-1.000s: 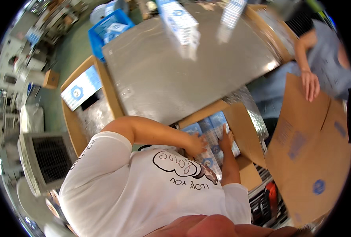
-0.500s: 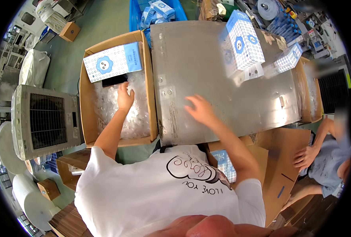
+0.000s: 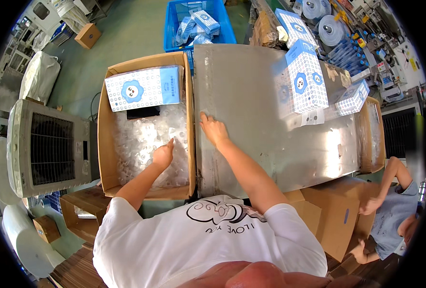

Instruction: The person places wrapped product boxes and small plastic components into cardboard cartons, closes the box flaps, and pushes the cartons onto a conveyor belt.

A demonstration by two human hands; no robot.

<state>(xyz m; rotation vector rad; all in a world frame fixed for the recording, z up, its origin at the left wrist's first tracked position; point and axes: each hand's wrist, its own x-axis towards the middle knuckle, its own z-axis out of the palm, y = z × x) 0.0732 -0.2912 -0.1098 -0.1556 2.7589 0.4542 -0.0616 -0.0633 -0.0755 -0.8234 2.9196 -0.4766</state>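
Observation:
My left hand (image 3: 163,154) is over an open cardboard carton (image 3: 103,158), its fingers pinched at a small translucent plastic piece (image 3: 172,131). Many similar clear pieces (image 3: 143,149) fill the carton. Across its far end lies a blue-and-white printed box (image 3: 141,89), and a flat black object (image 3: 143,113) shows just below that box. My right hand (image 3: 214,130) reaches over the metal tabletop (image 3: 256,139) close to its left edge, fingers apart and holding nothing I can see.
Blue-and-white boxes (image 3: 307,79) stand at the table's far right. Beyond the table is a blue crate (image 3: 227,29) with more boxes. An air cooler (image 3: 54,149) stands left of the carton. A co-worker (image 3: 390,206) is at the right beside open cardboard boxes (image 3: 340,218).
My left hand has moved nearer me within the carton and its fingers have closed. My right hand has shifted left to the table's edge. The view has also shifted.

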